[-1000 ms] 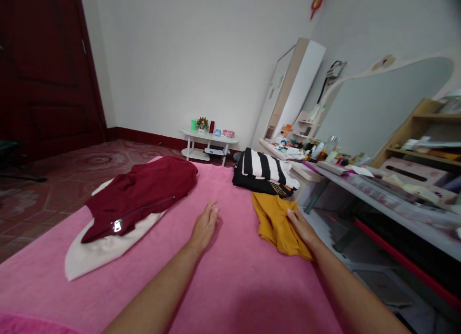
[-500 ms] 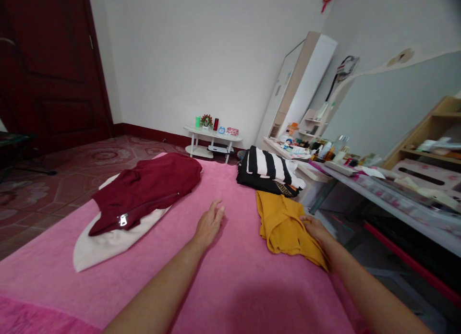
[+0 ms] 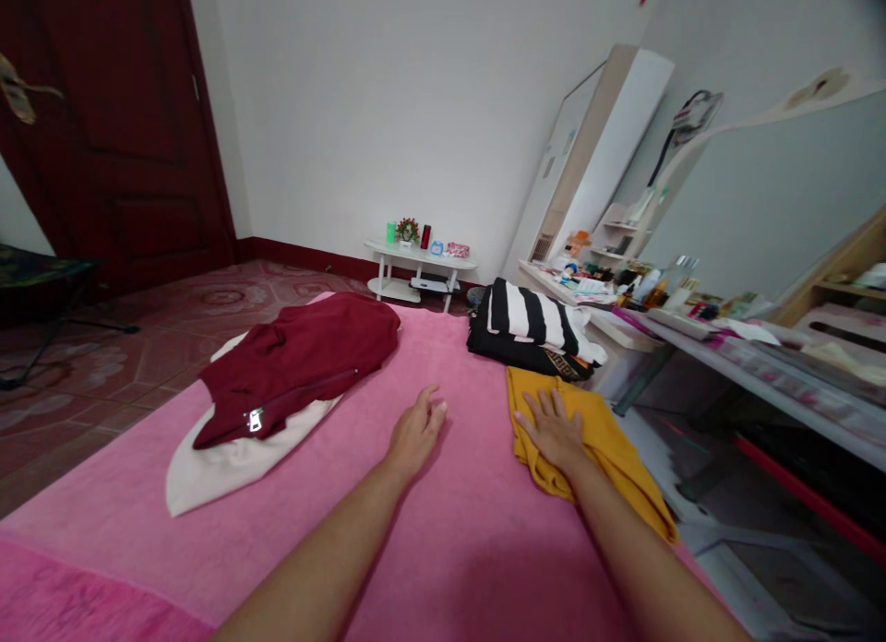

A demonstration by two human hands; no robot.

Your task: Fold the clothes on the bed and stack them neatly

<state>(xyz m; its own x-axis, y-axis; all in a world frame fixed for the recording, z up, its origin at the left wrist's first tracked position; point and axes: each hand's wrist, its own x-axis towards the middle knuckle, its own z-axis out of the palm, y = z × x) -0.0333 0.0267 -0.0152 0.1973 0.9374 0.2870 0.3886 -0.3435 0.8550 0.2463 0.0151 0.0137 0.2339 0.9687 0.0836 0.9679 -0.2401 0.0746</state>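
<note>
lying flat under the spread fingers of the right hand [image 3: 552,430], soft mustard cloth [image 3: 599,439] runs lengthwise toward the wrist; left hand [image 3: 415,430] rests open on fuzzy pink blanket [image 3: 449,540].

Right hand [image 3: 552,430] covering part of the yellow garment [image 3: 609,439], desk clutter [image 3: 643,287] indistinct

White walls [image 3: 388,98]; dark red door [image 3: 117,135]; patterned red tile floor [image 3: 138,338]; small white side table [image 3: 420,257]; cluttered dressing table [image 3: 761,365] at right

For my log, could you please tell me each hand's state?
Left hand: open, flat on pink blanket.
Right hand: open, pressing on mustard-yellow cloth garment.
</note>
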